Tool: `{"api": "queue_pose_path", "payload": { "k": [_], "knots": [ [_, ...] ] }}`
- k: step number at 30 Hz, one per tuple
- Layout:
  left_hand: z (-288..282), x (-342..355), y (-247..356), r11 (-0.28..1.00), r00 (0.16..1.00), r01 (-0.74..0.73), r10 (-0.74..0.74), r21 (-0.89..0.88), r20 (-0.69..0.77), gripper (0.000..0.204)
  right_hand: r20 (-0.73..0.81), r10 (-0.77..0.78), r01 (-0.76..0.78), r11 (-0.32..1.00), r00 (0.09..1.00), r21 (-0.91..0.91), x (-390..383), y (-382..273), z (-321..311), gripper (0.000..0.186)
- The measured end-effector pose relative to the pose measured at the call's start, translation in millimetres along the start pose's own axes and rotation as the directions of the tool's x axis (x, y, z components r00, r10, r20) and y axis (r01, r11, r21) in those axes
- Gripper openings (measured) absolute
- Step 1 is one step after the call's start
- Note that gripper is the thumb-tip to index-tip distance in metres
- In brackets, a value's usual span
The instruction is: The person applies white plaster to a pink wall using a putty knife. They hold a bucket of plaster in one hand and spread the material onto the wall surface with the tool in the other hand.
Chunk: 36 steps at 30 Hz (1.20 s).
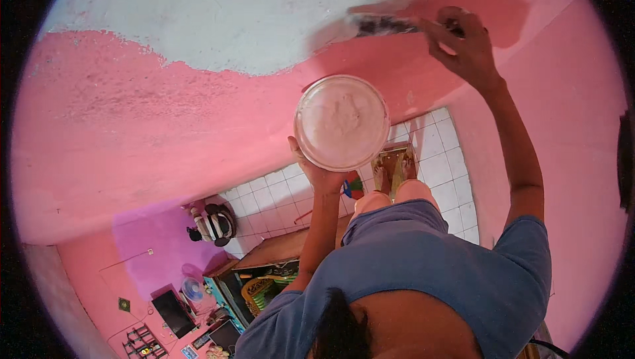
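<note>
In my left hand [322, 177] is a round, pale, shallow tub [342, 121], held from below with the fingers around its underside. Whitish-pink paste lies inside it. My right hand [471, 45] is raised at the upper right, closed on a dark, flat tool [387, 25]. The tool is blurred, so I cannot tell whether it is a brush or a scraper. Its far end is at the lower edge of a white coated patch [218, 28] on the pink wall [165, 114]. Its shadow falls to the right.
My feet stand on a small wooden stool [395, 158] over white floor tiles [433, 154]. At left, another person in striped clothing [215, 225] is near the wall. A cabinet [284, 248] with a yellow basket [256, 293] stands below. A fan [192, 289] and dark screen [173, 313] are farther left.
</note>
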State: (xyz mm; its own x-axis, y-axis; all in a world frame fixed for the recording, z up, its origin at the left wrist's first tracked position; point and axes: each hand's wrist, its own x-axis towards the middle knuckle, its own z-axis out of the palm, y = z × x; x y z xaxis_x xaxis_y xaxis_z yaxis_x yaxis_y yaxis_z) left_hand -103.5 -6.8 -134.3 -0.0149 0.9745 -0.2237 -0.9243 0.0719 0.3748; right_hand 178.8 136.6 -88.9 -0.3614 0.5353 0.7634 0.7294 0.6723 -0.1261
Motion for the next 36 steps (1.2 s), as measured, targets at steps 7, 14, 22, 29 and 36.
{"api": "queue_pose_path", "payload": {
  "k": [7,14,22,29,36],
  "knots": [
    [1,0,-2,0.997,1.000,-0.025,0.025,0.068,-0.002,0.067,-0.078,-0.169,0.175,0.981,0.983,0.081,41,-44,22,0.036],
    [-5,-3,2,1.000,1.000,-0.006,0.006,-0.021,0.003,0.064,-0.036,-0.032,0.032,0.999,0.999,0.002,25,2,-18,0.024],
    [-4,-4,0,0.999,0.999,-0.031,0.032,0.038,-0.031,0.067,-0.117,-0.159,0.167,0.984,0.980,0.065,37,-45,15,0.019],
    [-6,-4,0,0.997,0.996,-0.054,0.057,0.052,-0.061,0.067,-0.180,-0.163,0.166,0.986,0.970,0.002,44,-25,9,0.028],
    [-15,-3,2,1.000,0.998,-0.019,0.018,-0.019,-0.053,0.067,-0.184,0.014,-0.023,0.999,0.983,-0.043,11,3,-12,0.054]
  ]
}}
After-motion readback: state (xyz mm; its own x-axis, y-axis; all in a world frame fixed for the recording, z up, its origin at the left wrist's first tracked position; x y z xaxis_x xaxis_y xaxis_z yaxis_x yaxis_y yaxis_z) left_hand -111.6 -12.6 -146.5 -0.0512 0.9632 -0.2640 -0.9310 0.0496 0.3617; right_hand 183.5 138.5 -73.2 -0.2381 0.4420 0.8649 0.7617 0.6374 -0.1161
